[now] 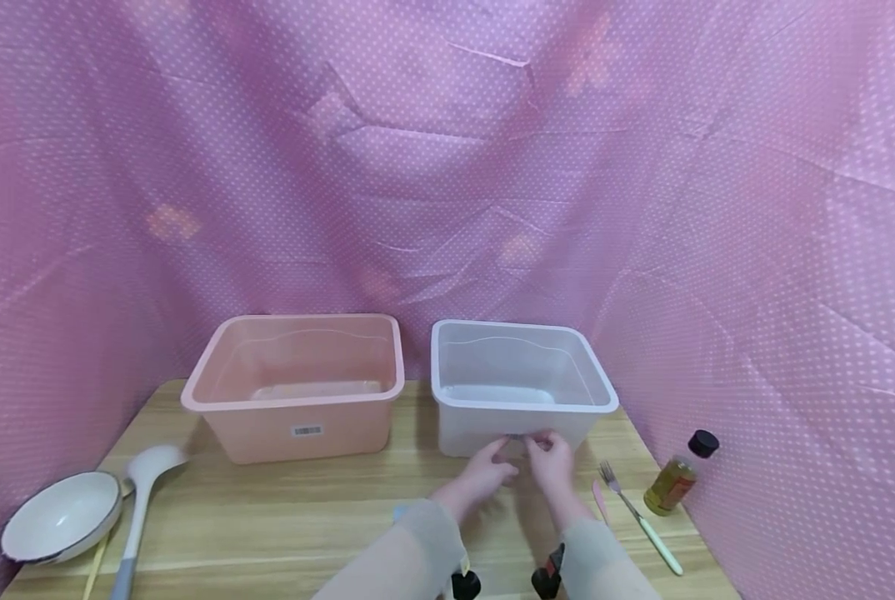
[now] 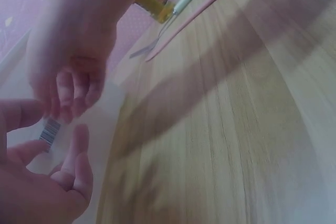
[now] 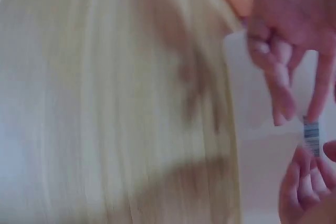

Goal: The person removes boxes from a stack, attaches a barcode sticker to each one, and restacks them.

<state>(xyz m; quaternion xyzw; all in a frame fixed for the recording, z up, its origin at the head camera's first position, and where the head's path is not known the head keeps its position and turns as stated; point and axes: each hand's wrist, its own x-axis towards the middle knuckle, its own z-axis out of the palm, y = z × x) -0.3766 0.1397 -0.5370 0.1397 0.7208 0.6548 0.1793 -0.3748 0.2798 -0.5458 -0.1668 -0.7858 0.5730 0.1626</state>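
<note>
Both hands meet at the front wall of the white plastic bin (image 1: 462, 429), around a small barcode label (image 3: 311, 136) stuck on it. My left hand (image 1: 487, 473) reaches in from the left, its index fingertip at one end of the label and its other fingers spread below. The right hand (image 1: 552, 467) comes from the other side, with its fingertips at the label's opposite end. In the left wrist view, the left thumb and fingers stand apart beside the barcode, while the right fingers bend loosely down toward it. The label lies flat against the bin, partly covered by fingertips.
A pink bin (image 1: 222, 437) stands to the left. Near the left edge are a white bowl (image 1: 61, 517) and a ladle (image 1: 142, 492). On the right lie a fork (image 1: 638, 517) and a pink knife (image 1: 599, 497), beside a dark-capped bottle (image 1: 672, 483). Pink dotted cloth (image 1: 432, 208) surrounds the table.
</note>
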